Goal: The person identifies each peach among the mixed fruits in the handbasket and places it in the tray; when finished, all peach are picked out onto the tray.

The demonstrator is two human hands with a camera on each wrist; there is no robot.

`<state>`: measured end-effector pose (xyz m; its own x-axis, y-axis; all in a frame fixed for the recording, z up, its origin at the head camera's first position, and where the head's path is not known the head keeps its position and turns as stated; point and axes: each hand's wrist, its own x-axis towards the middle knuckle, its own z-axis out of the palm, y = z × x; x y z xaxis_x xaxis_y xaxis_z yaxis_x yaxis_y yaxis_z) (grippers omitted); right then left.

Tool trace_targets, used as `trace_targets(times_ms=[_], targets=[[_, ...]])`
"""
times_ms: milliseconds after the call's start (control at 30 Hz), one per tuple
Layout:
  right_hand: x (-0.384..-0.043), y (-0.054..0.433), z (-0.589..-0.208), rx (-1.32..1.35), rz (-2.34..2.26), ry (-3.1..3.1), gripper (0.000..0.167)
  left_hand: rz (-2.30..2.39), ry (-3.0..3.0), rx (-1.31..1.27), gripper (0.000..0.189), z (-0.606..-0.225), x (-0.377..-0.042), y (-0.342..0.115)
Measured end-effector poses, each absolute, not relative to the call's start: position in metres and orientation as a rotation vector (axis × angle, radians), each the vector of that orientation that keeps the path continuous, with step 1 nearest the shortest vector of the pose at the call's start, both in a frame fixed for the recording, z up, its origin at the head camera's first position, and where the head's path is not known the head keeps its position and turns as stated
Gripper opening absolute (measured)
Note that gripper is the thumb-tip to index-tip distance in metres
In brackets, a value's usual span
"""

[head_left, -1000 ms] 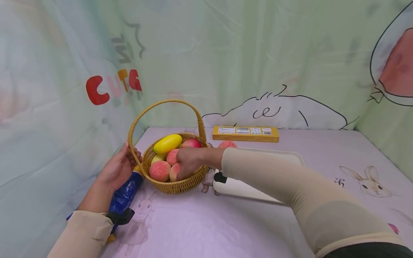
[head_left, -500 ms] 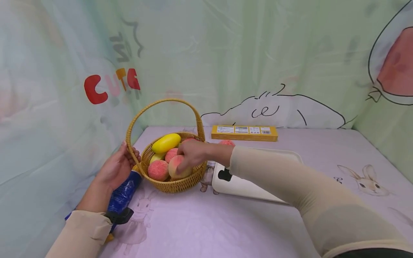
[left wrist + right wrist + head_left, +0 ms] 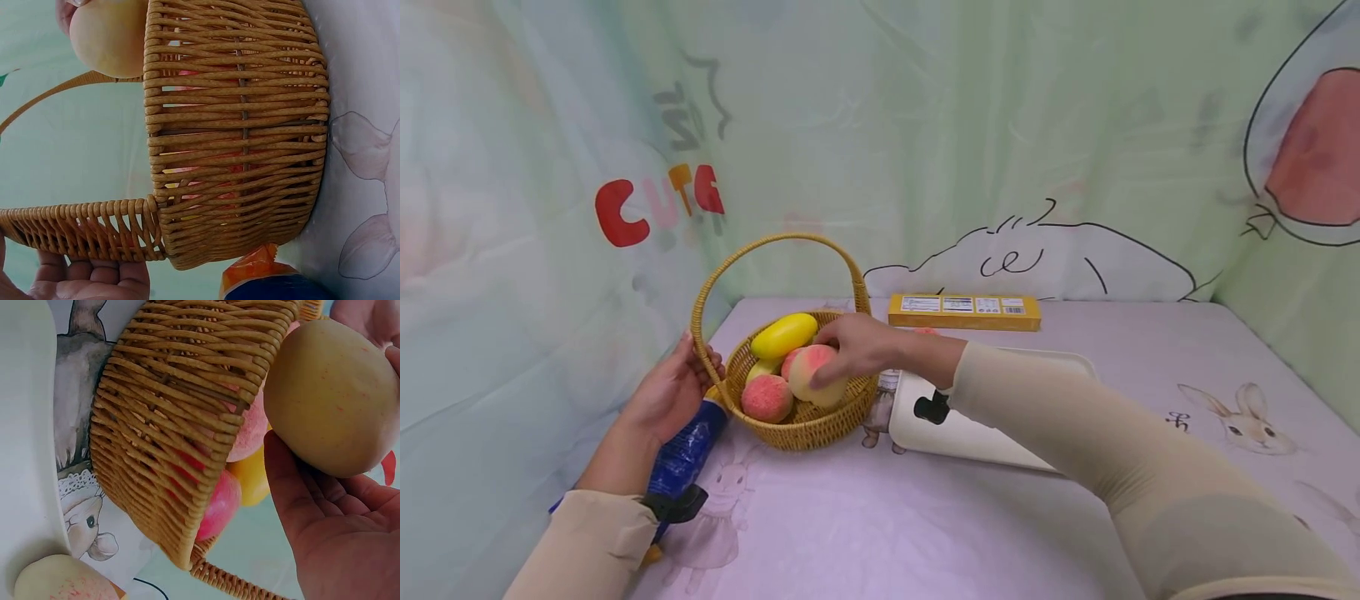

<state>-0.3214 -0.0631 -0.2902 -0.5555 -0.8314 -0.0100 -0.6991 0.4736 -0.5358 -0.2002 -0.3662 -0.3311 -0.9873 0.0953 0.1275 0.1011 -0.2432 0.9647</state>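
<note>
A wicker basket with a tall arched handle stands on the table, holding several fruits. My left hand grips the left side of its handle, fingers curled behind it in the left wrist view. In my right hand is a pale peach with a pink blush, held between thumb and fingers just above the basket's rim. Below it lie a pink peach and a long yellow fruit. The right wrist view shows a red fruit inside near the rim.
Right of the basket lies a white tray, with another peach on it, mostly hidden by my arm in the head view. A yellow box sits behind. A blue packet lies under my left forearm.
My right hand has lifted the pale peach from among the other fruits to above the rim. My left hand keeps its hold on the handle.
</note>
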Motion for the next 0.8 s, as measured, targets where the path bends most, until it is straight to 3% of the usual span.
trace_targets(times_ms=[800], targets=[[-0.319,-0.009,-0.286,-1.165,-0.950,2.482,0.048,-2.488,-1.900,-0.269,0.032,-0.330,-0.197,-0.364]])
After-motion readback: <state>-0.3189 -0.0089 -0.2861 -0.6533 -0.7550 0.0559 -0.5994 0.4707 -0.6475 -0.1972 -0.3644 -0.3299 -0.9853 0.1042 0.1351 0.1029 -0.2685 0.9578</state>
